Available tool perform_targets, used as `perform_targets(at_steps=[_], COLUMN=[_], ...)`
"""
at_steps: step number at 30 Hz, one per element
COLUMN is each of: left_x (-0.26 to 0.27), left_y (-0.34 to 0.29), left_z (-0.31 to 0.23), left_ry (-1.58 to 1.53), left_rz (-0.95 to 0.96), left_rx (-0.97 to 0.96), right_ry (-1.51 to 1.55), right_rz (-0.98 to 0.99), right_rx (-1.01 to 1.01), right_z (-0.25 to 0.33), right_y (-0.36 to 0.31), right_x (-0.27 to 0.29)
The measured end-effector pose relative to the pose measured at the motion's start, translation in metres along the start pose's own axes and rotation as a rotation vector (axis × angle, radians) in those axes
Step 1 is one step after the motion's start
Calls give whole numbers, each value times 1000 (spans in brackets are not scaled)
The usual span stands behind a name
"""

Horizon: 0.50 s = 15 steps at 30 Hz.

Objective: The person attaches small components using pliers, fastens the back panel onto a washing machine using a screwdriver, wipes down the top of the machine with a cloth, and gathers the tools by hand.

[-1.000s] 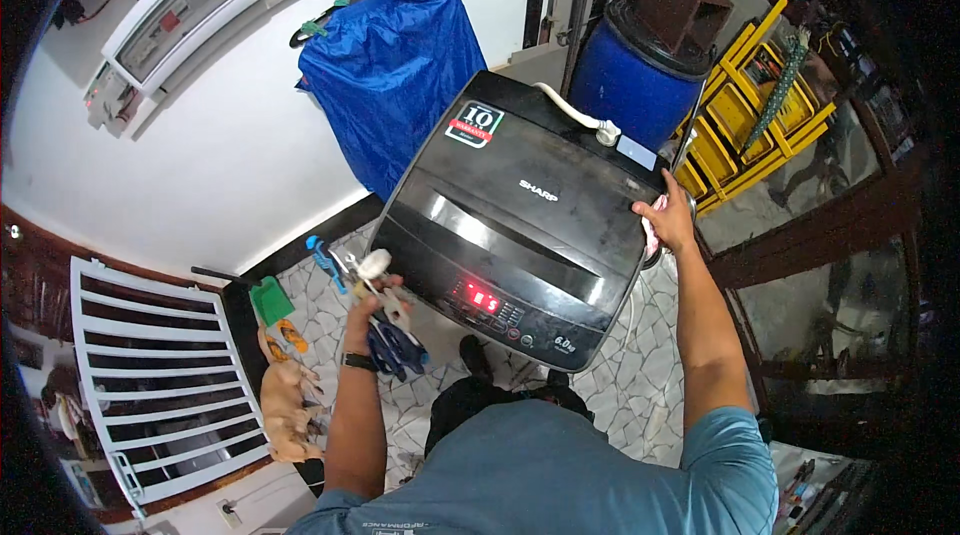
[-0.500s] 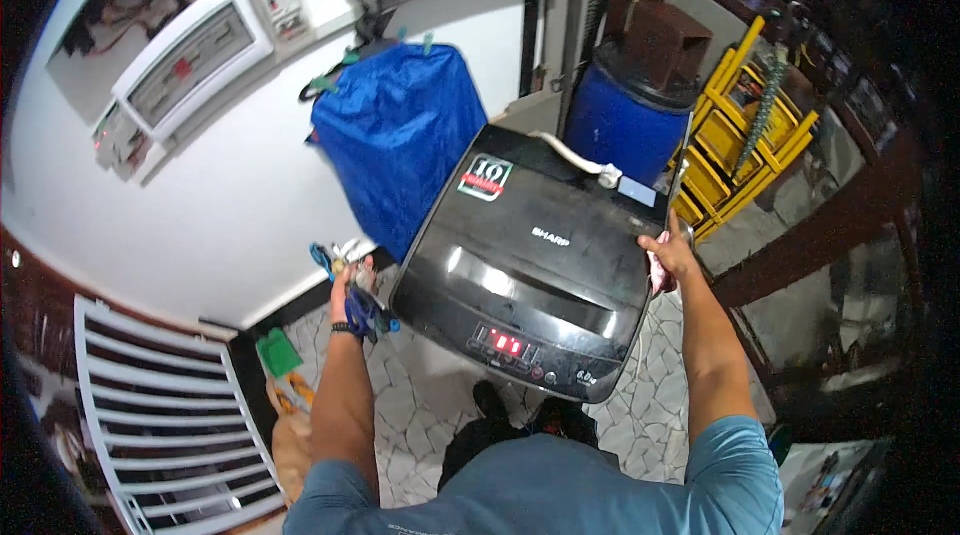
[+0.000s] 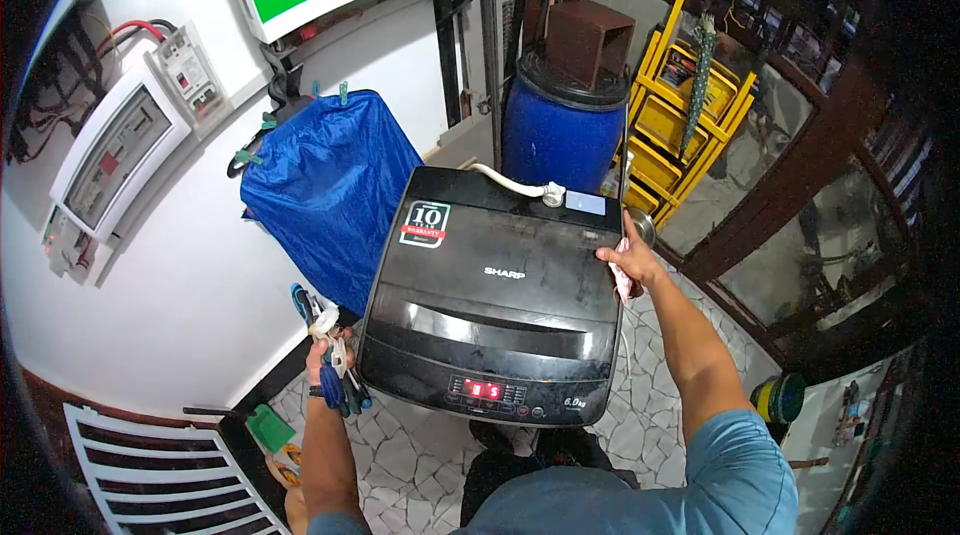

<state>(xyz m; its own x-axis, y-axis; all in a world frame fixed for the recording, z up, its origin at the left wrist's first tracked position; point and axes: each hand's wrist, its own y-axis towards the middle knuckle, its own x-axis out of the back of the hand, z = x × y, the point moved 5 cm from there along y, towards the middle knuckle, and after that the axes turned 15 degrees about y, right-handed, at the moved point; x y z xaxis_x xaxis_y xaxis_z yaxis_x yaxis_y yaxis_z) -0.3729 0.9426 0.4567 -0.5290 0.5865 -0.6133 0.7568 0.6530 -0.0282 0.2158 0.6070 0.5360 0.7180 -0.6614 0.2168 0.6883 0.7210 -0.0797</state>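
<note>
A black top-loading washing machine (image 3: 470,280) stands before me with its lid down and red digits lit on its front panel. At its left side, my left hand (image 3: 322,360) is closed around a bunch of small blue, white and dark things (image 3: 335,375), whose exact kind I cannot make out. My right hand (image 3: 638,260) lies at the machine's right rear edge, thumb over the top, gripping a pink and white flat piece (image 3: 622,280), packet or cloth. A white hose (image 3: 505,180) and a light blue-grey rectangular object (image 3: 587,202) lie along the machine's back.
A blue cover (image 3: 330,195) with green clips hangs by the left wall. Behind the machine are a blue drum (image 3: 560,130) with a brown box (image 3: 590,40) on it and a folded yellow ladder (image 3: 690,110). A white slatted rack (image 3: 170,470) and green dustpan (image 3: 268,428) are at lower left.
My view has swung, so the surroundings sit further left in the picture, with the far side lower. Both hands stay beside the machine, still holding their things. The panel's red digits differ.
</note>
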Motion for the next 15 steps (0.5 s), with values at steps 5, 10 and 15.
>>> perform_targets(at_steps=[5,10,15], left_x=[-25,-22,-30], left_y=[-2,-19,-41], left_z=[-4,-8,-9], left_ry=[92,231,263], left_rz=[-56,-127,-271], left_rx=[70,27,-121], right_ry=[-47,-601,-569], right_rz=[-27,-160,325], right_rx=[-75,147,351], right_z=[0,141,184], right_y=[6,-18,42], right_x=[8,-73,-277])
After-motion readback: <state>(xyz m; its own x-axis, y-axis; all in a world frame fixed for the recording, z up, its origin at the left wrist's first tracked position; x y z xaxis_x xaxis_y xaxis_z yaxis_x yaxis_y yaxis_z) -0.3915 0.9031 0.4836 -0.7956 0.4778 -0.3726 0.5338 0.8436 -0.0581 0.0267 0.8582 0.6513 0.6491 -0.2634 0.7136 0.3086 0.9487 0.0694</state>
